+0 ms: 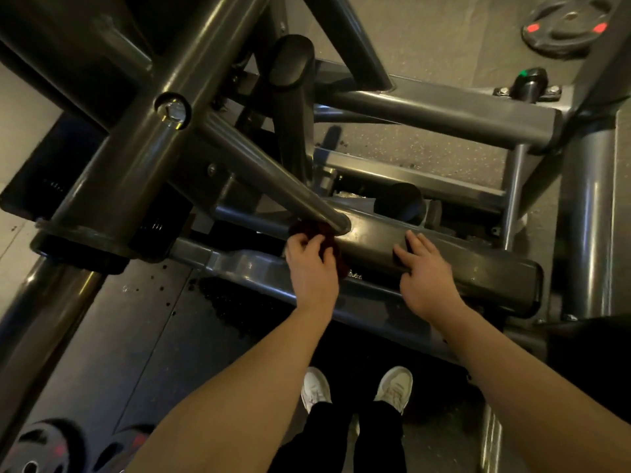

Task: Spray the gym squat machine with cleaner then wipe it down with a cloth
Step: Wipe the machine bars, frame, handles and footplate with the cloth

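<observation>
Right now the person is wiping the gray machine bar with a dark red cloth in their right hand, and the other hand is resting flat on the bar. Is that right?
Not quite. The head view shows the dark red cloth in the left hand, not the right. The right hand is the one resting flat on the gray bar.

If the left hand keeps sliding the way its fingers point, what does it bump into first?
Probably the slanted tube just above the cloth that the left hand holds; depth is unclear.
</observation>
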`<state>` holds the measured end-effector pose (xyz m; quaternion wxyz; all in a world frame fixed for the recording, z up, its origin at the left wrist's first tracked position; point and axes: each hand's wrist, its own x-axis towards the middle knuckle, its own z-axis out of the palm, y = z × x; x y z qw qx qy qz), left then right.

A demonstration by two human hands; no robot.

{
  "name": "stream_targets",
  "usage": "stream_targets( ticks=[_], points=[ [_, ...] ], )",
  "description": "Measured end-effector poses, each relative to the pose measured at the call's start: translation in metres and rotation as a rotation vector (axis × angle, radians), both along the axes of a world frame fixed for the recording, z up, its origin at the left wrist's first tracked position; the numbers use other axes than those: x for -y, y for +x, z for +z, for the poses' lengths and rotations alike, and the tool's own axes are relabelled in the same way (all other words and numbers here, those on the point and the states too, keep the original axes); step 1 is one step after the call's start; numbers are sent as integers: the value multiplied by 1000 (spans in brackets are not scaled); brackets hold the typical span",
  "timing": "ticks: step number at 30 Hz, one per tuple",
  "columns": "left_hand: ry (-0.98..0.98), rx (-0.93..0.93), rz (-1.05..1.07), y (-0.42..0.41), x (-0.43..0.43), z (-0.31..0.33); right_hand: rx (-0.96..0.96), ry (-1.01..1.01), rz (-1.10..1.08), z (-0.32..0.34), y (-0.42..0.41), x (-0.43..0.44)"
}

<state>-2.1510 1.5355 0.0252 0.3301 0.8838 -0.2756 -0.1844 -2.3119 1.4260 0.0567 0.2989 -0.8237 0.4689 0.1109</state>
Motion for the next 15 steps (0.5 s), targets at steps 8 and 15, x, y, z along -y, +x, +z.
stream_targets(
  ticks=[8,15],
  points=[
    [-29,-99,-379,-79,64,16,511,51,-432,-1,-22,-9],
    [-173,-450,-335,-45,57,48,831,597,-941,35,-4,-2]
  ],
)
